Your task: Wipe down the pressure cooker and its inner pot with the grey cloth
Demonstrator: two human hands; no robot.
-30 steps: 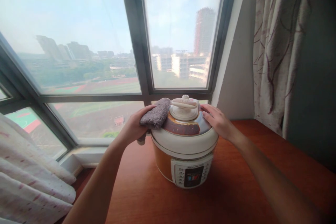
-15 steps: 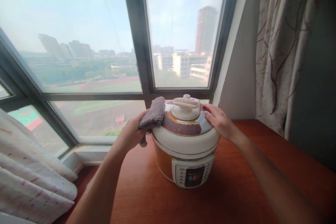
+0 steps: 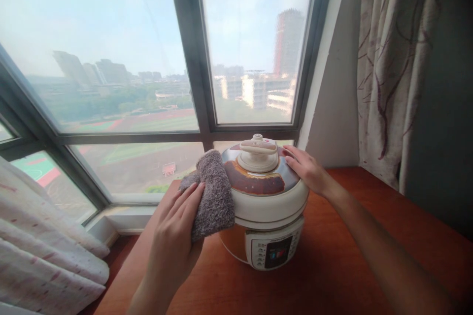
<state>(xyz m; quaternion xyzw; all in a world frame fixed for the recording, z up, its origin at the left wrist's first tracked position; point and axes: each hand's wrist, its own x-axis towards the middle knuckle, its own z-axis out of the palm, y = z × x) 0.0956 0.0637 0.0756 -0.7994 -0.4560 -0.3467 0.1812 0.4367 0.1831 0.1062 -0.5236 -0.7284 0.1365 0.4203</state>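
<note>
A white and orange electric pressure cooker (image 3: pixel 269 209) stands upright on the brown table, its control panel (image 3: pixel 275 251) facing me. Its lid (image 3: pixel 254 184) is on, with a worn brown patch around the pale handle (image 3: pixel 257 147). My left hand (image 3: pixel 181 226) is closed on a grey fuzzy cloth (image 3: pixel 214 199), which lies against the cooker's left side and lid edge. My right hand (image 3: pixel 308 170) rests on the right edge of the lid, fingers stretched out and holding nothing.
The wooden table (image 3: pixel 351 256) reaches to the window (image 3: pixel 207 135) behind the cooker. A patterned curtain (image 3: pixel 386 74) hangs at the right by a white wall (image 3: pixel 332 133). Another curtain (image 3: pixel 48 246) bunches at the lower left.
My left hand has drawn the cloth toward me and down the cooker's left side. The cooker has turned and shifted slightly. My right hand stays on the lid's edge.
</note>
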